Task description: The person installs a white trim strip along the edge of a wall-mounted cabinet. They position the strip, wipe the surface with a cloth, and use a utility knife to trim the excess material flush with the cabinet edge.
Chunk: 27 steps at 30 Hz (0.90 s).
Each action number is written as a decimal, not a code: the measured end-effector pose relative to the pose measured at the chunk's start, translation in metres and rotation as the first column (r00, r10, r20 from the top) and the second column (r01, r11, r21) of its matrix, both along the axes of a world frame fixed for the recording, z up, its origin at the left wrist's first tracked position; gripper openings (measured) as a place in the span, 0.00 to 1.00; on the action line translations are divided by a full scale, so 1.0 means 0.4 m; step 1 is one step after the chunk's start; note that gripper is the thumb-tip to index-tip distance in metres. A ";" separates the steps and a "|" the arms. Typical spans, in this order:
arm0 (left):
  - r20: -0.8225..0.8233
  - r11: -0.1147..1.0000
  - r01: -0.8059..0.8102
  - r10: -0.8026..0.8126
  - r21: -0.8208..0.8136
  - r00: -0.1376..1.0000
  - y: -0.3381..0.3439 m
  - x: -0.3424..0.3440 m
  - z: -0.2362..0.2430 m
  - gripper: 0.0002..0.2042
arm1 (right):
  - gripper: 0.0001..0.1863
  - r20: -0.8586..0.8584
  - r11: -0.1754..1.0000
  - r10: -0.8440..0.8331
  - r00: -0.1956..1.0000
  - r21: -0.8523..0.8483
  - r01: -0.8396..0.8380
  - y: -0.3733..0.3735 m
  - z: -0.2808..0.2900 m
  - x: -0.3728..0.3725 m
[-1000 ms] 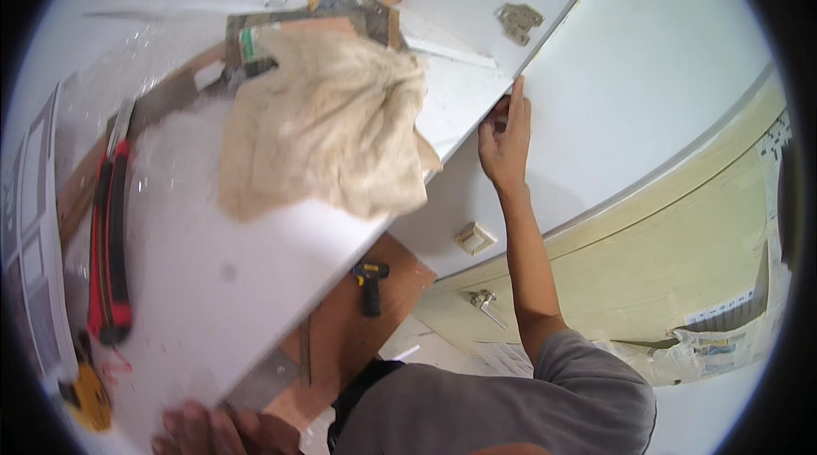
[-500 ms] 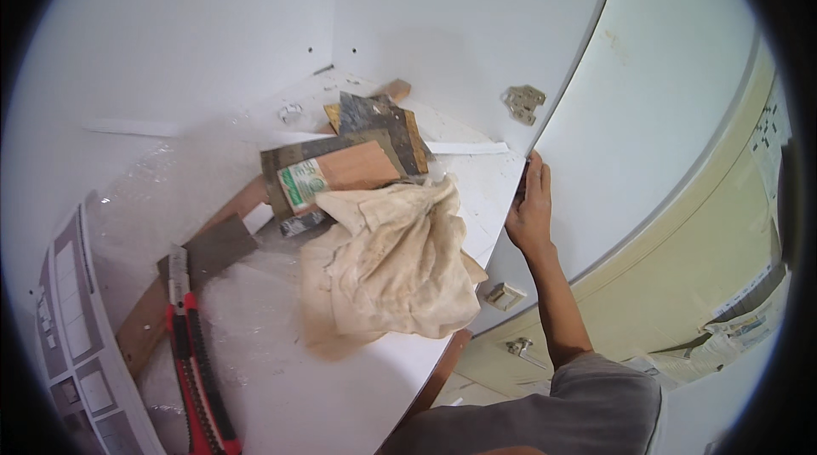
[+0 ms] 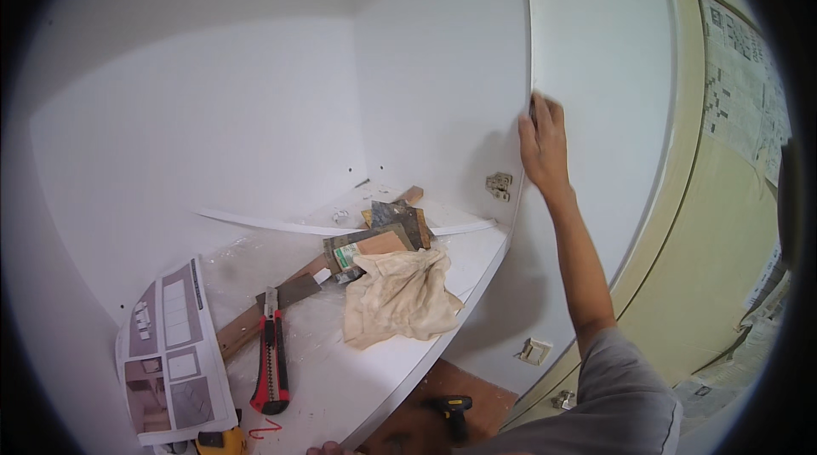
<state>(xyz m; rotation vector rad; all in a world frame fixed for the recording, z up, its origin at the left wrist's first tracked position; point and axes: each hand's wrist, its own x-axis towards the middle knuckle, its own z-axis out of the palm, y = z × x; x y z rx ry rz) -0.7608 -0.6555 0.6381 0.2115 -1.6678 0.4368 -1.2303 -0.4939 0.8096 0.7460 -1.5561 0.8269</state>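
Note:
My right hand [image 3: 547, 147] is raised at the front edge of the white cabinet side panel [image 3: 442, 72]. Its fingers are bent round that edge, with a small dark thing, too hidden to name, at the fingertips. Fingertips of my left hand [image 3: 325, 449] just show at the bottom, by the shelf's front edge; the rest of it is out of the picture. On the white shelf [image 3: 332, 387] lie a crumpled beige cloth [image 3: 400, 297], a red-and-black utility knife [image 3: 271, 361] and a small stack of wood and laminate samples [image 3: 370, 246].
A printed sheet with drawings [image 3: 174, 353] leans at the left, near a yellow tape measure [image 3: 223, 440]. A long white strip [image 3: 281, 223] lies across the shelf's back. Metal hinge plates [image 3: 499, 186] stick out from the side panel. Below is a yellow-and-black power tool [image 3: 455, 408].
My right hand has slid upward along the panel edge, from shelf level to well above the lower hinge plate. The view has tilted up, and fingertips have appeared at the bottom.

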 end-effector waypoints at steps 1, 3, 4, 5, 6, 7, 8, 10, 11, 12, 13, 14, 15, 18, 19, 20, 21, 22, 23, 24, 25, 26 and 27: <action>-0.026 0.999 0.013 -0.012 0.037 1.000 0.009 -0.006 0.005 0.04 | 0.29 -0.091 1.000 -0.030 0.995 -0.008 0.030 -0.001 0.060 -0.018; -0.055 0.999 0.028 -0.026 0.036 0.998 0.011 -0.015 -0.010 0.04 | 0.31 -0.145 0.992 -0.129 0.981 -0.036 0.125 -0.006 0.182 -0.053; -0.066 0.999 0.029 -0.027 0.034 0.997 0.007 -0.017 -0.023 0.03 | 0.33 -0.131 0.999 -0.040 0.991 -0.029 0.036 -0.008 0.248 -0.057; -0.081 0.999 0.028 -0.026 0.029 0.996 -0.001 -0.021 -0.036 0.03 | 0.35 -0.120 0.998 0.052 0.991 -0.026 -0.055 -0.010 0.317 -0.051; -0.097 0.999 0.030 -0.027 0.024 0.995 -0.008 -0.022 -0.044 0.03 | 0.36 -0.097 0.994 0.106 0.990 -0.029 -0.109 -0.012 0.375 -0.042; -0.108 0.999 0.041 -0.039 0.020 0.993 -0.009 -0.022 -0.047 0.03 | 0.38 -0.069 0.988 0.150 0.986 -0.031 -0.153 -0.006 0.421 -0.035; -0.088 0.999 0.030 -0.027 0.036 0.996 -0.005 -0.018 -0.044 0.03 | 0.40 -0.042 0.980 0.194 0.980 -0.036 -0.196 -0.002 0.460 -0.033; -0.041 0.997 0.012 -0.009 0.075 0.999 0.002 -0.011 -0.040 0.03 | 0.42 0.016 0.989 0.149 0.989 0.001 -0.149 0.002 0.516 -0.046; -0.054 0.997 0.010 -0.006 0.070 0.999 0.002 -0.013 -0.045 0.03 | 0.44 0.046 0.992 0.126 0.991 0.020 -0.127 0.005 0.538 -0.050; -0.068 0.998 0.008 -0.004 0.068 0.998 0.000 -0.019 -0.054 0.03 | 0.44 0.049 0.993 0.114 0.992 0.018 -0.115 0.003 0.555 -0.059; -0.082 0.998 0.007 -0.001 0.065 0.997 0.000 -0.023 -0.059 0.03 | 0.44 0.052 0.994 0.103 0.993 0.016 -0.104 0.000 0.568 -0.067; -0.067 0.997 -0.011 0.016 0.076 0.998 0.002 -0.022 -0.061 0.02 | 0.45 0.055 0.996 0.092 0.994 0.014 -0.093 0.004 0.582 -0.074; -0.051 0.995 -0.034 0.038 0.090 0.998 0.004 -0.020 -0.063 0.02 | 0.45 0.057 0.996 0.088 0.995 0.024 -0.090 0.006 0.596 -0.079; -0.031 0.989 -0.081 0.086 0.125 0.996 0.006 -0.017 -0.070 0.03 | 0.45 0.055 0.996 0.082 0.995 0.038 -0.085 0.011 0.636 -0.089; -0.029 0.986 -0.095 0.100 0.135 0.995 0.007 -0.018 -0.069 0.03 | 0.45 0.050 0.996 0.085 0.995 0.033 -0.086 0.009 0.649 -0.091; -0.033 0.987 -0.090 0.095 0.133 0.995 0.008 -0.020 -0.066 0.03 | 0.45 0.045 0.996 0.087 0.995 0.028 -0.088 0.006 0.663 -0.092; -0.032 0.988 -0.085 0.090 0.132 0.995 0.009 -0.020 -0.061 0.03 | 0.45 0.059 0.995 0.095 0.994 0.021 -0.097 0.003 0.676 -0.088; -0.032 0.988 -0.080 0.085 0.131 0.996 0.010 -0.019 -0.058 0.03 | 0.45 0.073 0.994 0.103 0.992 0.014 -0.105 0.002 0.692 -0.083; -0.036 0.989 -0.074 0.079 0.128 0.996 0.010 -0.019 -0.055 0.04 | 0.45 0.086 0.994 0.112 0.990 0.006 -0.113 0.001 0.704 -0.078; -0.041 0.990 -0.064 0.070 0.128 0.997 0.009 -0.020 -0.055 0.04 | 0.45 0.077 0.993 0.116 0.990 0.012 -0.117 0.002 0.713 -0.090; -0.046 0.990 -0.054 0.061 0.128 0.997 0.008 -0.021 -0.056 0.04 | 0.45 0.067 0.992 0.119 0.991 0.019 -0.121 0.005 0.721 -0.102; -0.037 0.989 -0.064 0.069 0.130 0.997 0.007 -0.020 -0.061 0.04 | 0.44 0.057 0.992 0.122 0.991 0.025 -0.124 0.009 0.724 -0.115; -0.033 0.988 -0.079 0.084 0.132 0.996 0.005 -0.021 -0.067 0.05 | 0.45 0.071 0.993 0.118 0.990 0.000 -0.118 0.007 0.729 -0.110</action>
